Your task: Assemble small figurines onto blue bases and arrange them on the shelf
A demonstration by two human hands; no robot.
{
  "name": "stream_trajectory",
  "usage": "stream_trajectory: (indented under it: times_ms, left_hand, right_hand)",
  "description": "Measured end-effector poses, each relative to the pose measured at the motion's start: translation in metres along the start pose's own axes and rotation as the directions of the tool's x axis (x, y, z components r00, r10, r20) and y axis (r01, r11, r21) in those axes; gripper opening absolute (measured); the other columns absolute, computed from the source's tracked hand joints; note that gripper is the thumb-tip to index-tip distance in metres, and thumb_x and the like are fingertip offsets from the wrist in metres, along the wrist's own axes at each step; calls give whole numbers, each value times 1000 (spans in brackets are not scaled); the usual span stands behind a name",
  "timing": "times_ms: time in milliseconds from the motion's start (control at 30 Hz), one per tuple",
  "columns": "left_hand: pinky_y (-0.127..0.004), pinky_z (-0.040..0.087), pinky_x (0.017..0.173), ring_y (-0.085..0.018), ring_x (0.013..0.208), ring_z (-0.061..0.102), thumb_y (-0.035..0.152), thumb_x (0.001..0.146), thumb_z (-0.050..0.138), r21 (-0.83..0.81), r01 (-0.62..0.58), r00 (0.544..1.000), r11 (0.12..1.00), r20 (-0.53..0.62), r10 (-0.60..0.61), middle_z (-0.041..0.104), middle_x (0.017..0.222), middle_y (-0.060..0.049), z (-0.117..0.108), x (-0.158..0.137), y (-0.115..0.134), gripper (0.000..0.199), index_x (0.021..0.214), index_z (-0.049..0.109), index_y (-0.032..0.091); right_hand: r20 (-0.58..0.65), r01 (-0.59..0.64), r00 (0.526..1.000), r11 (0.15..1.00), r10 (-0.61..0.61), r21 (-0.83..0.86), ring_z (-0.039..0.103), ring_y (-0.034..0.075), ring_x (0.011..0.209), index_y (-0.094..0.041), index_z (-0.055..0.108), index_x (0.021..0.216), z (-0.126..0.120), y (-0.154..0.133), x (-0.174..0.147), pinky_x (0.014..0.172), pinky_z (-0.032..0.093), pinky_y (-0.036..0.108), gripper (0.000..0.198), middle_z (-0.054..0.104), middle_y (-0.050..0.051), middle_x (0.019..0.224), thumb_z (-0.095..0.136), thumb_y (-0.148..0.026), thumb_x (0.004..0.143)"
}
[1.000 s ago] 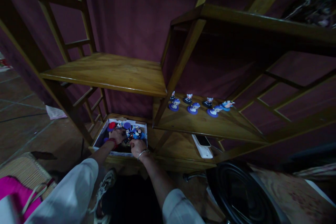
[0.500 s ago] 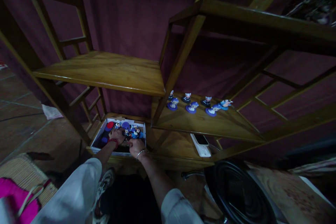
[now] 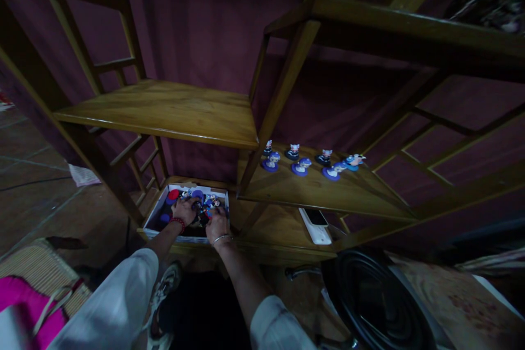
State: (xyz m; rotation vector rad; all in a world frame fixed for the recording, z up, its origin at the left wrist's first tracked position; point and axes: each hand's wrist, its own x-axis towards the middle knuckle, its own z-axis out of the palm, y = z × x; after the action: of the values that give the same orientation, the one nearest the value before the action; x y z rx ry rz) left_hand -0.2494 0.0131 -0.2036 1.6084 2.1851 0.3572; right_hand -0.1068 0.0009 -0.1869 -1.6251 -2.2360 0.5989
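A shallow white-rimmed box sits low on the left of the shelf unit, with several small figurines and round bases, among them a red base and a purple base. Inside it is my left hand, fingers curled round a dark figurine. My right hand bends over the box's right part, its fingers closed at a blue-and-red figurine. Both hands partly hide what lies beneath them, and the fingertips are hard to make out.
On the right shelf stand several figurines, purple-haired ones in front and dark-based ones behind. Below lies a phone on a white object. A wooden shelf overhangs the box. A black round stool stands right.
My right hand has moved slightly right and up, over the figurines on the box's right side. My left hand stays nearly in place, with a dark figurine now showing at its fingers.
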Motion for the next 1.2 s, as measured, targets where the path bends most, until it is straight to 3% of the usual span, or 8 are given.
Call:
stream_trajectory:
  times_ms: [67,200,333,533,800,967,1200]
  left_hand:
    - [-46,28,95,-25,115,36,25,80,46,18,-59,998,998,-7,59,50,118,-6,4,0,4,30,108,56,25]
    - [-36,32,93,-24,112,39,15,72,50,30,-146,989,989,29,146,54,113,-5,11,2,11,38,107,59,26]
    - [-33,33,91,-21,106,44,14,71,51,17,-149,988,989,40,148,57,107,-5,12,3,13,34,102,61,23]
    - [-42,38,86,-18,99,50,25,79,52,-50,-162,984,986,71,165,57,104,-6,2,1,11,21,95,58,15]
    - [-28,44,76,-15,87,57,17,72,55,-109,-148,981,983,113,161,63,93,-2,-6,-7,8,18,90,62,18]
    - [-32,45,76,-15,84,57,25,76,55,-102,-173,962,980,194,190,61,94,-4,-11,-10,4,18,90,60,16]
    - [-38,45,79,-16,89,55,33,81,48,-61,-204,938,977,272,213,59,99,-6,-11,-12,5,25,96,57,15]
  right_hand:
    - [5,-46,999,999,46,-23,52,19,104,-15,56,110,0,-2,2,90,38,25,43,54,12,116,46,-5,70]
    - [131,-137,981,988,144,-66,56,22,98,-13,47,121,0,-3,5,83,42,27,49,58,15,108,45,-7,72]
    - [189,-96,976,993,106,-62,59,20,94,-16,41,125,-2,-1,5,79,43,26,52,63,11,101,43,-6,74]
    - [195,-50,980,999,52,-14,59,19,94,-18,47,121,-4,0,3,82,42,25,50,64,8,101,44,-6,73]
    - [175,-6,985,999,-2,47,53,17,104,-19,43,124,-3,2,5,89,38,24,57,57,7,113,46,-5,69]
    - [174,33,984,998,-43,59,52,17,102,-20,52,113,-1,4,2,87,37,22,50,58,7,109,48,-4,66]
    - [181,-109,977,994,109,-11,58,17,86,-17,50,105,-1,1,4,74,40,23,35,62,7,94,50,-11,70]
